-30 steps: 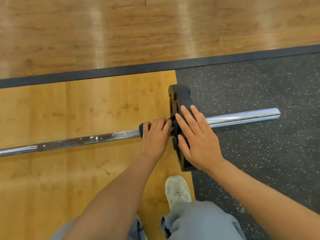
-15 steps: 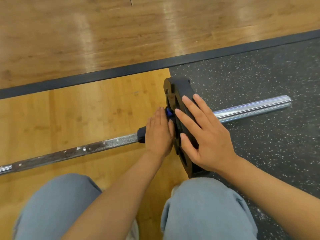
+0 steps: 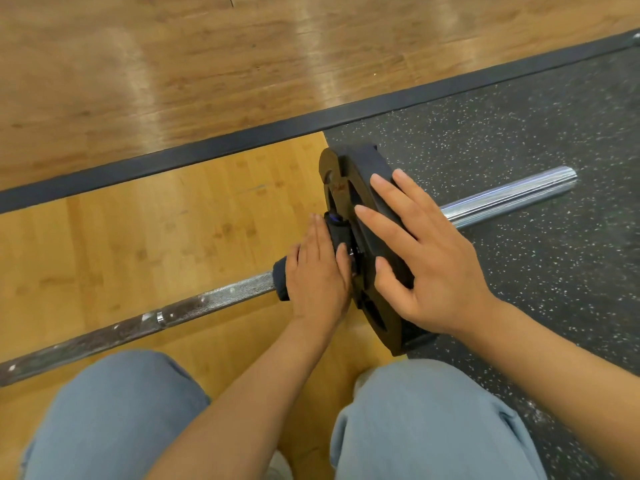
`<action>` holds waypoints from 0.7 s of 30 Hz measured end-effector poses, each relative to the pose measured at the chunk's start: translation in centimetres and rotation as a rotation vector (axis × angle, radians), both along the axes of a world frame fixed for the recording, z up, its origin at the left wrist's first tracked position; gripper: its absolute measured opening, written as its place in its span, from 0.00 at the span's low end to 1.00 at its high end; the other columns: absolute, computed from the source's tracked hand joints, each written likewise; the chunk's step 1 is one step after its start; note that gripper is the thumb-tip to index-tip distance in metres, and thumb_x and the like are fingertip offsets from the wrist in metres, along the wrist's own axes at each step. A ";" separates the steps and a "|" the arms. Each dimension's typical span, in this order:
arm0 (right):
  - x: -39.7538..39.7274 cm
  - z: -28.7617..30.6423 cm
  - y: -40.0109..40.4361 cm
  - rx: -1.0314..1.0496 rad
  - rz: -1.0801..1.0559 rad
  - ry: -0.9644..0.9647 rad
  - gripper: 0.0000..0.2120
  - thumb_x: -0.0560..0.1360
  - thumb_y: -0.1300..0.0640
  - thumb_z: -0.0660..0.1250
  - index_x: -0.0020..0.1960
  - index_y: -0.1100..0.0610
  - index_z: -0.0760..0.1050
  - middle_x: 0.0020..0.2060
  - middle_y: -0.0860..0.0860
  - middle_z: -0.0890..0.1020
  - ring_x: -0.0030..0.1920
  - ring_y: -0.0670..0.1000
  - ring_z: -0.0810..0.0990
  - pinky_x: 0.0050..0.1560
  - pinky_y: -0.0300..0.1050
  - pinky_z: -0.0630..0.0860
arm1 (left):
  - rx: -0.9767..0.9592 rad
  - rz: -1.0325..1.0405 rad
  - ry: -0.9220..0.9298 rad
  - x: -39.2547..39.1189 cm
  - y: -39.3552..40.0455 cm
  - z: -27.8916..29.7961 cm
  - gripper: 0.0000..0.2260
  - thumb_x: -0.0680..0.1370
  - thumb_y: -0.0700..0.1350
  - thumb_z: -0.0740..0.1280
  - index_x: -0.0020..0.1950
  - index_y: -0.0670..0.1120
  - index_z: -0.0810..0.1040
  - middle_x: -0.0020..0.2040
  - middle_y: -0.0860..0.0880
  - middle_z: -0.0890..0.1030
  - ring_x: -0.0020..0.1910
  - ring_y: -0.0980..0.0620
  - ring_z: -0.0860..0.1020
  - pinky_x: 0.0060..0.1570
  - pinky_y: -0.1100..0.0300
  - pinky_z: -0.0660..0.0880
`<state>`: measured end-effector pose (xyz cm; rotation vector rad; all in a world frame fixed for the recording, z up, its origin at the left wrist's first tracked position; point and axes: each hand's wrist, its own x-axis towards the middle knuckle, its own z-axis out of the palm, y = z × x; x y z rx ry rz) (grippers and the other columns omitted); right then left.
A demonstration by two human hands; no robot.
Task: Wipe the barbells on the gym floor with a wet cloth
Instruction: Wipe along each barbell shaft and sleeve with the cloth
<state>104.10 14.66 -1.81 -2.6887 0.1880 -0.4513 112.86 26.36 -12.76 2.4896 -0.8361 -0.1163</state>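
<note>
The whole view sits lower and closer than a second ago: both knees in pale blue trousers [image 3: 114, 417] now fill the bottom of the picture where a white shoe showed, so the person has sunk into a squat over the barbell [image 3: 145, 322]. That puts the body close to the collar end, which I judge suits scrubbing the joint between shaft and plate rather than a long pass along the bar.

The barbell lies on the floor, slanting from lower left to upper right across the seam between the yellow wooden platform [image 3: 104, 244] and the speckled black rubber mat [image 3: 519, 140]. Its shaft is dull, knurled and flecked with white chalky spots; the sleeve [image 3: 512, 195] beyond the plate is bright and clean. The black weight plate [image 3: 349, 168] stands on edge at the seam.

The right hand [image 3: 429, 268] lies flat and spread on the plate's rim, fingers straight, bracing it. It has barely moved. The left hand [image 3: 318, 275] has crept up the shaft against the plate's hub, fingers laid over the dark cloth [image 3: 280, 278] wrapped round the bar; a blue scrap shows at the fingertips. The hands stand close together, not touching.
</note>
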 end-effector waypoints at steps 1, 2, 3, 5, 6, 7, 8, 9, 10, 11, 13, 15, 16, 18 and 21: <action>0.1 0.1 -0.1 -0.009 0.001 0.002 0.25 0.76 0.56 0.62 0.72 0.60 0.72 0.75 0.59 0.66 0.78 0.60 0.59 0.71 0.64 0.65 | 0.007 -0.040 -0.041 -0.3 0.3 -0.2 0.24 0.83 0.49 0.51 0.75 0.37 0.64 0.73 0.39 0.70 0.68 0.44 0.74 0.65 0.49 0.71; 0.2 0.2 -0.2 -0.018 0.003 0.003 0.25 0.76 0.56 0.62 0.72 0.60 0.72 0.75 0.59 0.66 0.78 0.60 0.59 0.71 0.64 0.65 | 0.006 -0.120 -0.101 -0.7 1.2 -0.7 0.24 0.83 0.48 0.53 0.77 0.38 0.60 0.75 0.40 0.67 0.72 0.44 0.70 0.69 0.48 0.67; 0.2 0.3 -0.2 -0.024 0.004 0.005 0.25 0.76 0.56 0.62 0.72 0.60 0.72 0.75 0.59 0.66 0.78 0.60 0.59 0.71 0.64 0.65 | 0.004 -0.222 -0.152 -0.9 2.3 -1.1 0.24 0.83 0.45 0.55 0.78 0.39 0.57 0.77 0.40 0.63 0.75 0.44 0.64 0.73 0.48 0.62; 0.1 0.3 -0.2 -0.035 0.002 0.013 0.25 0.76 0.56 0.62 0.72 0.61 0.72 0.75 0.60 0.66 0.78 0.60 0.58 0.71 0.64 0.65 | 0.041 -0.383 -0.250 -0.8 4.5 -1.7 0.28 0.81 0.40 0.59 0.79 0.41 0.53 0.79 0.40 0.58 0.78 0.43 0.58 0.75 0.46 0.58; 0.2 0.4 -0.1 -0.044 -0.001 0.017 0.25 0.76 0.56 0.62 0.72 0.61 0.72 0.75 0.60 0.66 0.78 0.60 0.58 0.71 0.64 0.65 | 0.053 -0.397 -0.257 -0.5 4.9 -1.8 0.28 0.81 0.40 0.58 0.79 0.41 0.53 0.79 0.40 0.58 0.78 0.44 0.58 0.75 0.47 0.58; 0.1 0.4 -0.1 -0.058 -0.002 0.021 0.25 0.76 0.56 0.62 0.72 0.61 0.72 0.75 0.60 0.66 0.78 0.61 0.58 0.72 0.64 0.65 | 0.047 -0.365 -0.238 -0.1 4.6 -1.7 0.26 0.82 0.44 0.56 0.79 0.41 0.54 0.78 0.41 0.60 0.77 0.45 0.60 0.75 0.48 0.59; 0.1 0.4 -0.1 -0.079 0.001 0.026 0.25 0.76 0.56 0.62 0.72 0.61 0.72 0.75 0.60 0.66 0.78 0.61 0.59 0.72 0.64 0.64 | 0.041 -0.291 -0.172 0.2 3.8 -1.2 0.24 0.84 0.47 0.53 0.79 0.40 0.57 0.77 0.41 0.63 0.76 0.45 0.64 0.73 0.49 0.62; 0.1 0.4 0.0 -0.105 0.004 0.030 0.25 0.75 0.56 0.62 0.72 0.61 0.72 0.75 0.60 0.66 0.78 0.62 0.59 0.73 0.64 0.63 | 0.029 -0.190 -0.086 0.5 2.7 -0.6 0.25 0.84 0.50 0.49 0.77 0.39 0.60 0.75 0.40 0.67 0.73 0.45 0.69 0.70 0.49 0.67; 0.2 0.4 -0.1 -0.133 0.009 0.036 0.25 0.75 0.56 0.62 0.71 0.61 0.73 0.75 0.61 0.66 0.78 0.62 0.59 0.74 0.63 0.62 | 0.020 -0.106 -0.015 0.8 1.5 0.0 0.26 0.84 0.52 0.47 0.76 0.38 0.64 0.73 0.40 0.70 0.68 0.44 0.74 0.65 0.49 0.72; 0.2 0.5 -0.1 -0.162 0.018 0.042 0.25 0.75 0.56 0.62 0.71 0.62 0.73 0.75 0.60 0.66 0.78 0.63 0.59 0.75 0.63 0.60 | 0.017 -0.062 0.017 0.9 0.6 0.5 0.26 0.84 0.52 0.47 0.75 0.37 0.66 0.71 0.39 0.73 0.65 0.43 0.77 0.61 0.49 0.74; 0.3 0.7 -0.3 -0.202 0.042 0.054 0.25 0.75 0.55 0.61 0.71 0.62 0.73 0.75 0.60 0.66 0.78 0.63 0.59 0.76 0.63 0.58 | 0.019 -0.089 -0.014 0.7 0.5 0.4 0.25 0.84 0.51 0.47 0.76 0.39 0.65 0.72 0.40 0.72 0.65 0.44 0.77 0.61 0.49 0.74; 0.4 0.9 -0.4 -0.213 0.064 0.064 0.25 0.75 0.55 0.61 0.71 0.62 0.74 0.75 0.59 0.66 0.78 0.63 0.59 0.76 0.62 0.57 | 0.013 -0.235 -0.115 0.5 2.3 -0.5 0.23 0.84 0.48 0.52 0.78 0.42 0.59 0.76 0.42 0.65 0.72 0.44 0.70 0.67 0.48 0.69; 0.4 0.9 -0.5 -0.211 0.070 0.065 0.25 0.75 0.55 0.61 0.71 0.62 0.74 0.75 0.59 0.66 0.78 0.62 0.59 0.77 0.62 0.57 | 0.020 -0.320 -0.188 0.3 3.6 -1.0 0.25 0.83 0.44 0.56 0.79 0.42 0.56 0.78 0.41 0.62 0.75 0.44 0.65 0.70 0.48 0.65; 0.3 1.0 -0.5 -0.197 0.072 0.057 0.25 0.75 0.55 0.62 0.70 0.62 0.74 0.75 0.59 0.67 0.78 0.61 0.59 0.77 0.60 0.57 | 0.077 -0.439 -0.322 0.2 5.6 -1.8 0.33 0.78 0.35 0.63 0.80 0.42 0.53 0.79 0.41 0.57 0.78 0.44 0.57 0.74 0.46 0.59; 0.2 0.9 -0.5 -0.179 0.060 0.037 0.25 0.74 0.55 0.62 0.69 0.62 0.75 0.75 0.59 0.67 0.78 0.61 0.60 0.76 0.59 0.59 | 0.099 -0.450 -0.417 0.6 5.9 -2.5 0.34 0.78 0.34 0.65 0.80 0.39 0.51 0.78 0.39 0.57 0.78 0.43 0.57 0.74 0.46 0.59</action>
